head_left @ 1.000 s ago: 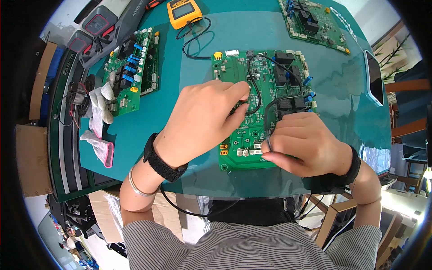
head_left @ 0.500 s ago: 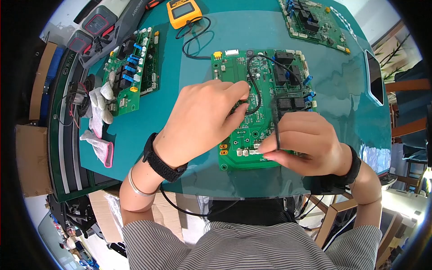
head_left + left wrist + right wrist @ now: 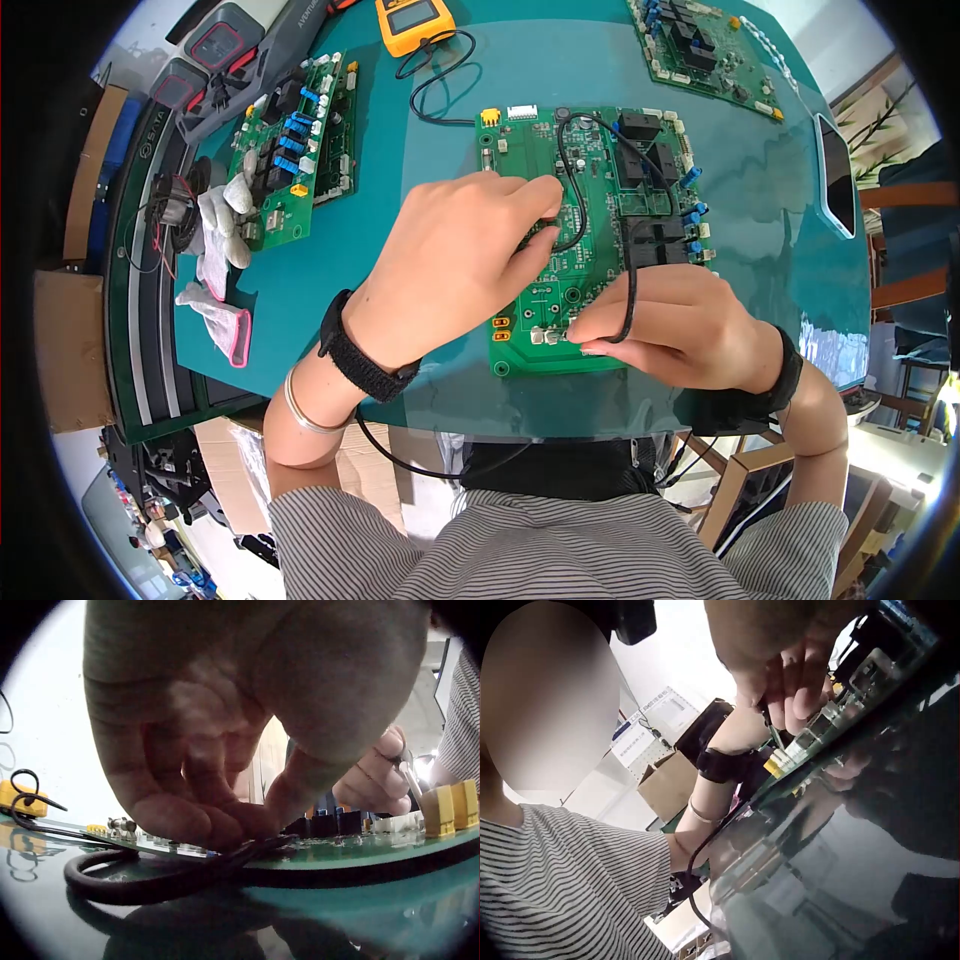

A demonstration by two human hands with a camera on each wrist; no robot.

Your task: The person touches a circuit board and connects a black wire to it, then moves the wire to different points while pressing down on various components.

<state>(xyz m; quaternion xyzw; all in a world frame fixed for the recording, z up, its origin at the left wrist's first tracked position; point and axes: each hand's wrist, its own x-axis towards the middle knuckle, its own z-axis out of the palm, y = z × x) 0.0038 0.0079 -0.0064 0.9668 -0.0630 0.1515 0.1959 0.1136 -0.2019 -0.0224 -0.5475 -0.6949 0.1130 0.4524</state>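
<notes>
A green circuit board with black relays and white connectors lies flat on the table. My left hand is over the board's left half, thumb and fingertips pinching a black test lead low over the board. What part of the lead sits inside those fingertips is hidden. At the board's near edge my right hand pinches another black lead, which loops up over the relays. In the right wrist view a thin tip points from those fingers to the white connectors, right beside them.
A yellow handheld meter with a black cord stands at the back. Other circuit boards lie at left and back right. White gloves rest on the left, a phone at the right edge.
My right hand has shifted slightly left along the near row of white connectors, and its lead's loop has swung right. My left hand keeps its place on the board.
</notes>
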